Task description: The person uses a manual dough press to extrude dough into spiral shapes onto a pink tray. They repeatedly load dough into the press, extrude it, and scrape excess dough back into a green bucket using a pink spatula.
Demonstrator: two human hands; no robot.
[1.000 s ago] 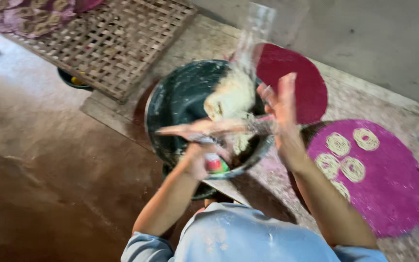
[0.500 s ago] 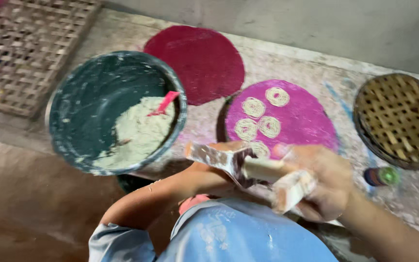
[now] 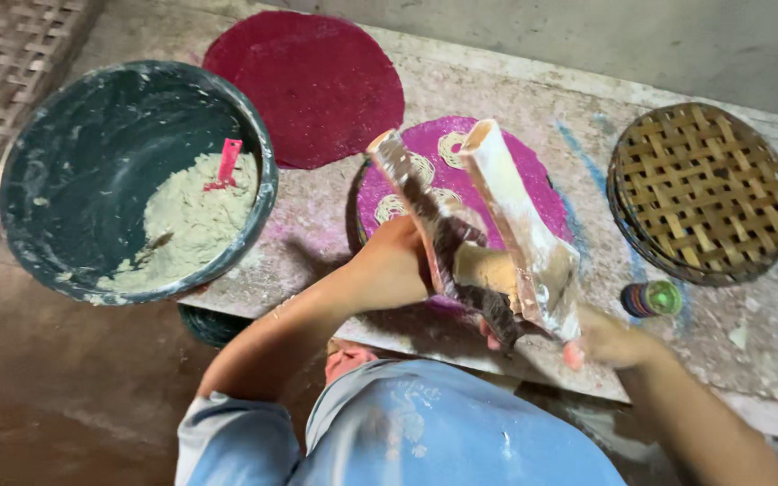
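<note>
On the bench (image 3: 533, 99), the basin (image 3: 74, 171) sits left with dough (image 3: 186, 225) in it. A round mat (image 3: 308, 81) lies behind the mat bearing spirals (image 3: 542, 193). The woven tray (image 3: 700, 193) stands right, a small bottle (image 3: 650, 299) before it.

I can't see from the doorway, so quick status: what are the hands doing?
Left hand and right hand both grip the two-armed dough press. Press raised over the purple round mat, dough lump between its arms. Nothing blocking.

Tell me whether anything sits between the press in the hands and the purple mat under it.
Nothing visible does. The left hand and right hand hold the hinged press over the purple mat; only dough spirals lie there.
</note>
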